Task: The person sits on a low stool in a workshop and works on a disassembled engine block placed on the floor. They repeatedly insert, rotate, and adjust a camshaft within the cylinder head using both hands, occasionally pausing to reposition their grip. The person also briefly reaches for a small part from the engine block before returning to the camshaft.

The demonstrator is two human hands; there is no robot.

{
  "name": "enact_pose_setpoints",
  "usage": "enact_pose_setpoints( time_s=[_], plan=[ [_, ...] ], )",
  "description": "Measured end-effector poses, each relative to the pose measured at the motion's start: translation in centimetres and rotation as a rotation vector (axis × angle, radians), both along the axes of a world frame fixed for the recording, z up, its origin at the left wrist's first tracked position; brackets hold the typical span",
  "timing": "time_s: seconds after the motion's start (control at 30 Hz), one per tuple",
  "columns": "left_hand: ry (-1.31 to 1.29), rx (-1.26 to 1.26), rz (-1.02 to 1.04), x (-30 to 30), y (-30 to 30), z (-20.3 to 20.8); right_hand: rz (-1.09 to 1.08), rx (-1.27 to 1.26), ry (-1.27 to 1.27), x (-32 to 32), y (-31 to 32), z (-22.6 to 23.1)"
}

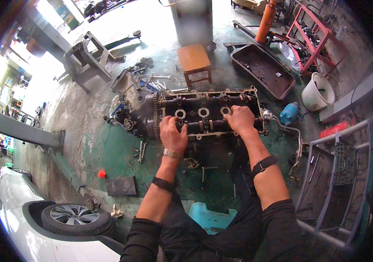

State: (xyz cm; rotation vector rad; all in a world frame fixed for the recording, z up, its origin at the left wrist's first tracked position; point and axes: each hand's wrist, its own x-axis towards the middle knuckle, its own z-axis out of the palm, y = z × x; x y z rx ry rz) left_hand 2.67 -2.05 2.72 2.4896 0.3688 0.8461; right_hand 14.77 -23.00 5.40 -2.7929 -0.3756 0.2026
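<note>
In front of me lies a long engine cylinder head [215,126], with dark camshafts running along it and a timing chain [155,111] at its left end. Pale rings, one of them the middle ring [203,112], line its centre. My left hand [173,134] is curled over the near camshaft at the left part, just below the left ring [180,114]. Whatever its bent fingers grip is hidden. Farther right, my right hand [241,119] reaches in with thumb and fingers drawn together at the right ring [226,111]. I cannot make out anything between those fingertips.
Wrenches [142,151] lie on the green floor, and more tools sit beyond the engine. An orange-topped stool [194,59] and a black drip tray [263,72] stand behind. A white bucket [318,92] and metal rack [339,174] are right; a white car [25,209] is left.
</note>
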Motion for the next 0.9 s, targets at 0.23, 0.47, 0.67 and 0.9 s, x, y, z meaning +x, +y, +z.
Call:
enact_pose_setpoints(
  time_s=[0.23, 0.47, 0.67, 0.9],
  plan=[
    [0.118, 0.013, 0.02, 1.6, 0.7, -0.3, -0.041, -0.018, -0.012, -0.4, 0.2, 0.7],
    [0.112, -0.028, 0.023, 1.5, 1.3, -0.5, 0.012, -0.028, 0.023, 0.0, 0.3, 0.1],
    [0.036, -0.073, 0.02, 1.5, 1.0, -0.5, -0.056, -0.054, -0.034, -0.4, 0.4, 0.1],
    [0.008, -0.091, 0.011, 1.5, 1.1, -1.0, -0.034, -0.021, -0.021, -0.1, 0.3, 0.0]
  ],
)
